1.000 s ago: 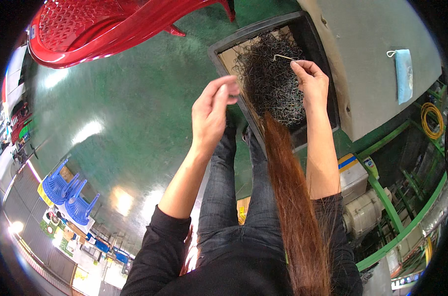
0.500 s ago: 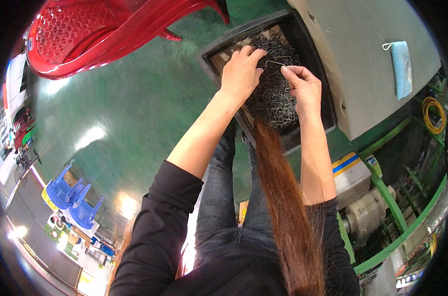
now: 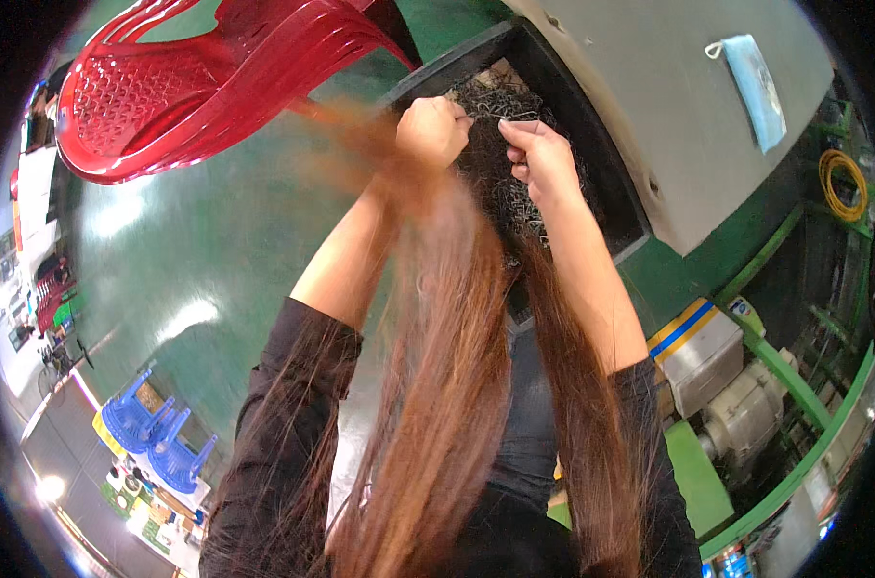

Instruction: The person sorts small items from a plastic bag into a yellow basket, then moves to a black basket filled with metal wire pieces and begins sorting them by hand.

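Metal wire piece, lying sideways, between left hand, right hand

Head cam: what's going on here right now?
A person bends over a black tray on the green floor, heaped with small dark metal wire pieces. Both hands are over the heap, close together: the left hand is closed in a loose fist and the right hand pinches at one thin wire piece that seems to run between them. Long hair hangs down over the forearms and hides part of the tray. A red plastic chair stands just to the left of the tray.
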### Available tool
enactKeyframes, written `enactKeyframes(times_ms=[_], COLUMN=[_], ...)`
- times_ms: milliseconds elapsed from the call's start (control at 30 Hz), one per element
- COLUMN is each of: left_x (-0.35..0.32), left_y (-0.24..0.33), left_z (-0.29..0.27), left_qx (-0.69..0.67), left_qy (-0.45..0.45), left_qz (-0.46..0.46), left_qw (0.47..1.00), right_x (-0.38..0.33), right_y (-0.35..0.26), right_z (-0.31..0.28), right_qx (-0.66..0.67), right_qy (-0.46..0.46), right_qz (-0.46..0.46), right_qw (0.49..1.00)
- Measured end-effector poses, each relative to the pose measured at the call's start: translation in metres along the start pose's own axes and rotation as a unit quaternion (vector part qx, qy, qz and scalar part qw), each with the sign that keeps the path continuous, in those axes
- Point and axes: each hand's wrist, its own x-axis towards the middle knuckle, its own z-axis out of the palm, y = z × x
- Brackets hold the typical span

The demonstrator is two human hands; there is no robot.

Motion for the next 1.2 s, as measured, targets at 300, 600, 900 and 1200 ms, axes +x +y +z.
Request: enactKeyframes(times_ms=[300, 600, 900, 1200], left_x=[0.012, 0.009, -0.019, -0.019], left_y=[-0.011, -0.02, -0.027, -0.035], left_z=[-0.014, -0.011, -0.009, -0.007], left_qx=[-0.241, 0.003, 0.308, 0.082], left_qy=[-0.09, 0.133, 0.213, 0.184], left_qz=[-0.021, 0.263, 0.361, 0.367], left_qw=[0.966, 0.956, 0.854, 0.908], right_x=[0.022, 0.016, 0.022, 0.016], right_y=[-0.006, -0.004, 0.028, 0.024], right_z=[-0.021, -0.023, 0.006, 0.01], right_qx=[0.053, -0.21, -0.318, -0.317], right_qy=[-0.106, -0.179, -0.155, -0.136], right_qz=[-0.023, -0.146, -0.208, -0.381], right_qw=[0.993, 0.95, 0.912, 0.858])
